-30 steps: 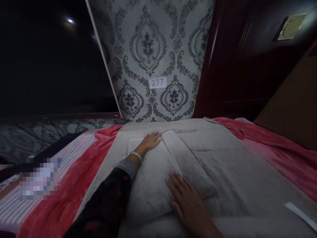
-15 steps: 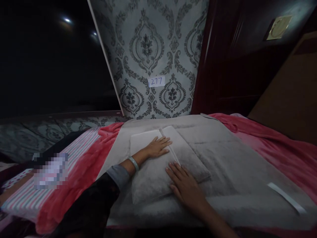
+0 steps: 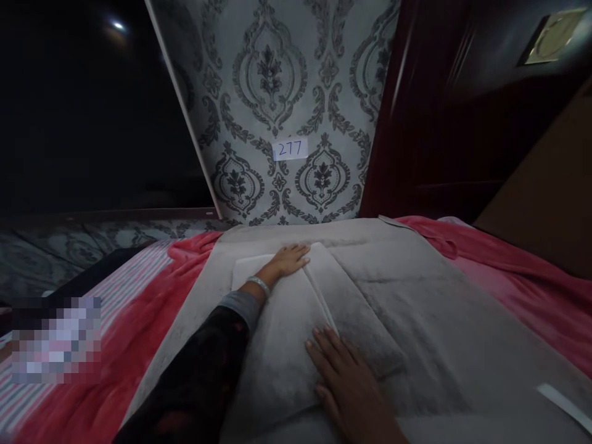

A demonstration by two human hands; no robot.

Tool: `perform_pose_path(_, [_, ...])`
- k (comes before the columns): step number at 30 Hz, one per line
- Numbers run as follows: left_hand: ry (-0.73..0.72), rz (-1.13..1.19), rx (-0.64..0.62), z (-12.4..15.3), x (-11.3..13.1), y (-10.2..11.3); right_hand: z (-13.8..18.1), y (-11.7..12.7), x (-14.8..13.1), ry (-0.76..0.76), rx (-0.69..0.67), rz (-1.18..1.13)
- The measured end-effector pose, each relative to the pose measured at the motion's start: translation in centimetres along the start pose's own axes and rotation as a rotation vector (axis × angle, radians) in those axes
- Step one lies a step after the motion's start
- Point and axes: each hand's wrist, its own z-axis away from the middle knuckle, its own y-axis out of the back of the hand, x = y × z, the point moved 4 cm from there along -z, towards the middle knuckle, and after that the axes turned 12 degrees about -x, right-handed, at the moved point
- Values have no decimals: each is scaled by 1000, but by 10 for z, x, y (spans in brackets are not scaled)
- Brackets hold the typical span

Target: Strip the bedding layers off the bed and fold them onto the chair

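A folded grey-white towel [image 3: 282, 333] lies on a larger grey towel [image 3: 439, 320] spread over the bed. My left hand [image 3: 287, 262] lies flat and open on the far end of the folded towel, by its middle fold line. A pale bangle sits on that wrist. My right hand [image 3: 345, 370] rests flat and open on the near part of the folded towel, fingers pointing away from me. Neither hand grips anything.
A red fleece blanket [image 3: 522, 290] covers the bed on both sides of the grey towel. A striped sheet [image 3: 124, 283] shows at the left. Patterned wallpaper with a "277" label [image 3: 290, 148] stands behind, beside a dark wooden door [image 3: 453, 111].
My left hand slid away from me toward the far end of the folded towel. My right hand stayed flat near the fold. The view shifted slightly forward.
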Motion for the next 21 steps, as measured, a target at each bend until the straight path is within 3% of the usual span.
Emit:
perform_pose_path(5, [156, -1, 160, 23, 14, 9, 9, -8, 7, 50, 89, 28])
perform_pose_path(7, [97, -63, 228, 34, 31, 11, 16, -14, 16, 80, 119, 21])
perform_pose_path(11, [-255, -86, 159, 31, 63, 0, 11, -24, 41, 200, 87, -43])
perform_pose_path(16, [-194, 41, 11, 14, 71, -25, -2, -19, 47, 196, 63, -25])
perform_pose_path(21, [-208, 55, -22, 2, 64, -37, 5, -43, 45, 183, -6, -78])
